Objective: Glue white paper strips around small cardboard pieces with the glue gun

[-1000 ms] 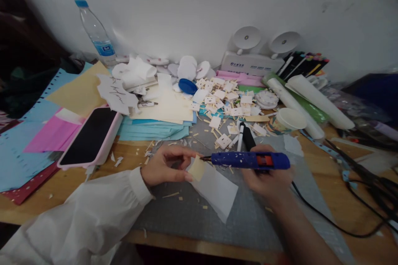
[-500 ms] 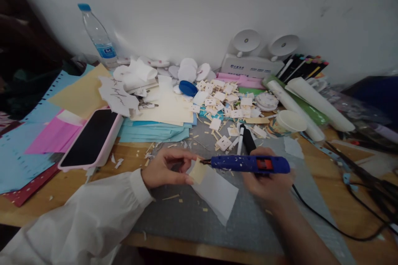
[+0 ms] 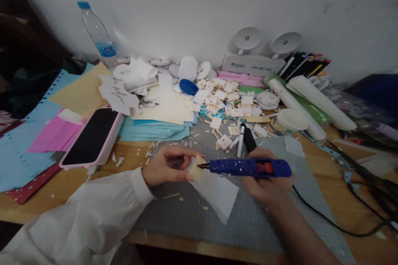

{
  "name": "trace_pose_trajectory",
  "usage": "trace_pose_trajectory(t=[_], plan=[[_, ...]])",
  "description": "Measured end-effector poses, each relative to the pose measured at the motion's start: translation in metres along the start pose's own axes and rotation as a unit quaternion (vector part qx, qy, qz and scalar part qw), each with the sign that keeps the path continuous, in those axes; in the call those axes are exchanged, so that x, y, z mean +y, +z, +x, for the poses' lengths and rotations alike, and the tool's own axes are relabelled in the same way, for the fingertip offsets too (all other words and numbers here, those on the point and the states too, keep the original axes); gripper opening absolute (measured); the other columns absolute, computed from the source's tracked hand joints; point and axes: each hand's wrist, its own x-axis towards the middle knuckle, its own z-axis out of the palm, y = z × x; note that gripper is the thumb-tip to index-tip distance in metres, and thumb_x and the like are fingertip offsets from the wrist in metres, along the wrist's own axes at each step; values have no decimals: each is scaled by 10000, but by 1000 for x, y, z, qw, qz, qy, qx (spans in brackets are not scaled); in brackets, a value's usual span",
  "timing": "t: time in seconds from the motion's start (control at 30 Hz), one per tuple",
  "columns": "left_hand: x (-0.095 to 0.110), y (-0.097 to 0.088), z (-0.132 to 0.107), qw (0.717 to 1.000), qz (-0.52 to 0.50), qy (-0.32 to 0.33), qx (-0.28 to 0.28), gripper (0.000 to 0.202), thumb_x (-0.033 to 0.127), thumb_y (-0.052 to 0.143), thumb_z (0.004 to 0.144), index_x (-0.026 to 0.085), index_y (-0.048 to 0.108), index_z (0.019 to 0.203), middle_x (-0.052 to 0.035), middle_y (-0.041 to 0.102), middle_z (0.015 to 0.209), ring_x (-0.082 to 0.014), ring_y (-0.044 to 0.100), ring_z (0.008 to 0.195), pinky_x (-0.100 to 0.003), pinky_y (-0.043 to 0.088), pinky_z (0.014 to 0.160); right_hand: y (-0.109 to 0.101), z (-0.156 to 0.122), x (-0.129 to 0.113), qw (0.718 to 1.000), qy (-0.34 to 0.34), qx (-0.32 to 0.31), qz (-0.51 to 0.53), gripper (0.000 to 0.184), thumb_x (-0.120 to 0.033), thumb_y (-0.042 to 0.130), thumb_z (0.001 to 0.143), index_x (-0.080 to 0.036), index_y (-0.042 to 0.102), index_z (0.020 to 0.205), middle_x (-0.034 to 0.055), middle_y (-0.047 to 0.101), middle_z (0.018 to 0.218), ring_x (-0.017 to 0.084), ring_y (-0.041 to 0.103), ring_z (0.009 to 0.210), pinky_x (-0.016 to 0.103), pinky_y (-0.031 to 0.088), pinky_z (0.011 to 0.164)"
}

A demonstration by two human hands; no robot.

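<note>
Between the thumb and fingers of my left hand (image 3: 170, 166) is a small cream paper piece (image 3: 195, 168), held up above the mat. My right hand (image 3: 268, 182) is wrapped round a blue glue gun (image 3: 238, 167), whose dark nozzle points left and meets or hovers just over the face of the cream piece; I cannot tell which. Below them a white sheet of paper (image 3: 219, 198) lies on the grey mat (image 3: 174, 223). Beyond the glue gun, a white pen (image 3: 241, 141) lies near small cream paper figures with drawn faces (image 3: 224, 142).
A pink-cased phone (image 3: 91, 137) and coloured paper stacks (image 3: 152, 130) lie at the left. Toward the wall stand a water bottle (image 3: 98, 35) and a two-headed lamp (image 3: 248, 60). A paper cup (image 3: 290, 122) and rolls of paper (image 3: 321, 103) are at the right, with a black cable (image 3: 329, 230) trailing nearby.
The glue gun's nozzle has shifted slightly left and down, from the upper edge of the cream piece toward its middle. My left hand keeps its hold almost unmoved.
</note>
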Motion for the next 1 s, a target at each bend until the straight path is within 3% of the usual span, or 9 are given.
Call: trace_pose_trajectory(t=[0.2,0.4,0.63,1.0], plan=[[-1,-1,-1,1000,-2,-4,6,452,274,832,597,125,726,1010,40,441,574,-96,414,554,-236,359,562,-1,3,-3,999,33,7,28,83,-247,561,679,-238,488,718,-58,508,508,134,513,408,244,409,389],[-6,-3,-1,999,-26,22,4,439,242,832,608,158,719,1024,41,460,592,-84,420,557,-217,351,556,3,3,-6,996,71,37,-34,197,-353,622,689,-240,513,808,-32,560,564,168,559,457,286,465,440],[-6,-3,-2,999,-28,14,7,432,240,826,625,143,714,1032,48,438,608,-79,427,572,-215,362,579,2,5,-3,999,12,23,-28,126,-294,593,698,-227,495,741,-45,555,557,137,548,449,245,446,434],[-7,-3,-2,1000,-19,9,5,445,271,826,624,133,710,1032,50,432,596,-79,403,553,-224,350,567,3,2,0,1000,26,3,-15,114,-263,611,694,-231,508,733,-52,570,538,139,567,437,241,440,430]])
